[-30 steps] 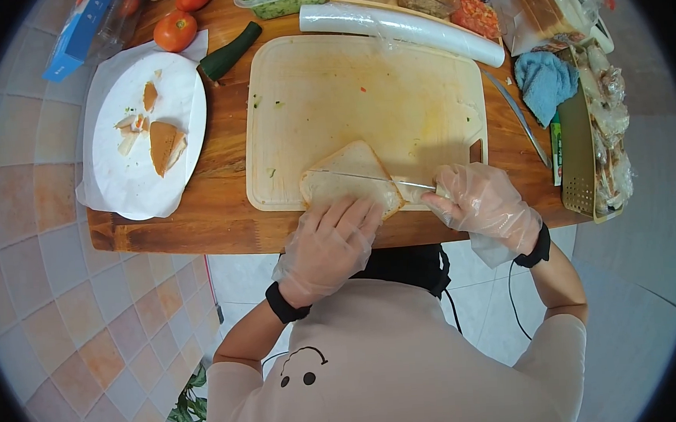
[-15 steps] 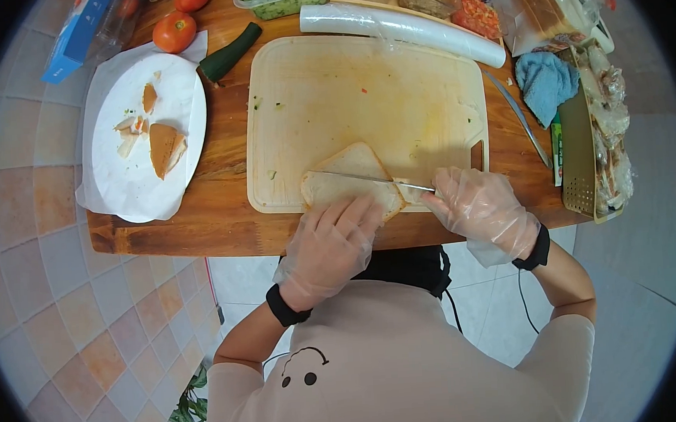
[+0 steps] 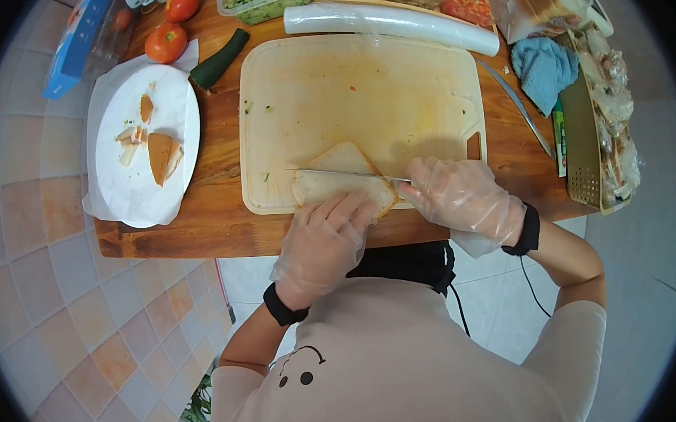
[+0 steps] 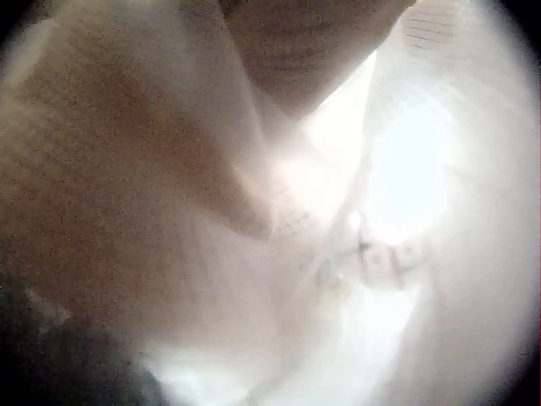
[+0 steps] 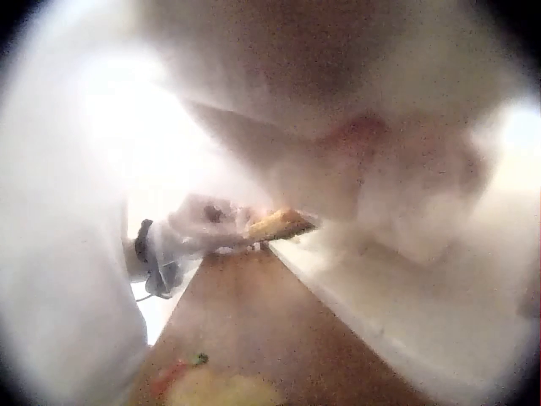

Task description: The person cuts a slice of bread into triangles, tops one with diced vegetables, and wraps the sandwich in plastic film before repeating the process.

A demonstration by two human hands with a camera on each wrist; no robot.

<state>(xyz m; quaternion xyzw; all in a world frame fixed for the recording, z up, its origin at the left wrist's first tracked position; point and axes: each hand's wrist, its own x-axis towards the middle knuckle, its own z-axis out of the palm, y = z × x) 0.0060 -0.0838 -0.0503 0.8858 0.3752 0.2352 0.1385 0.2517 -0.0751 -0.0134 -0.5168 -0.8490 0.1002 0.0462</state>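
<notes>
A square slice of white bread [image 3: 329, 187] with a brown crust lies near the front edge of the cream cutting board [image 3: 346, 94]. My left hand [image 3: 318, 243], in a clear plastic glove, rests its extended fingers on the bread's near part. Gloved the same way, my right hand [image 3: 465, 199] grips a knife [image 3: 343, 173] by its handle, which the fingers mostly cover. The narrow blade runs diagonally across the bread, its tip past the left crust. In the right wrist view, the bread's crust [image 5: 279, 222] appears beside the left hand; glove plastic fills the left wrist view.
Left of the board is a white plate [image 3: 112, 186] with bread scraps, near tomatoes [image 3: 166, 43] and a zucchini piece [image 3: 220, 59]. A plastic film roll [image 3: 389, 28] borders the back. Another knife [image 3: 515, 101], a blue cloth [image 3: 545, 71] and a basket [image 3: 583, 169] stand right.
My right hand and the knife have slid left along the bread, the blade tip now farther past the left crust. My left hand keeps its place on the bread. The head view has shifted slightly.
</notes>
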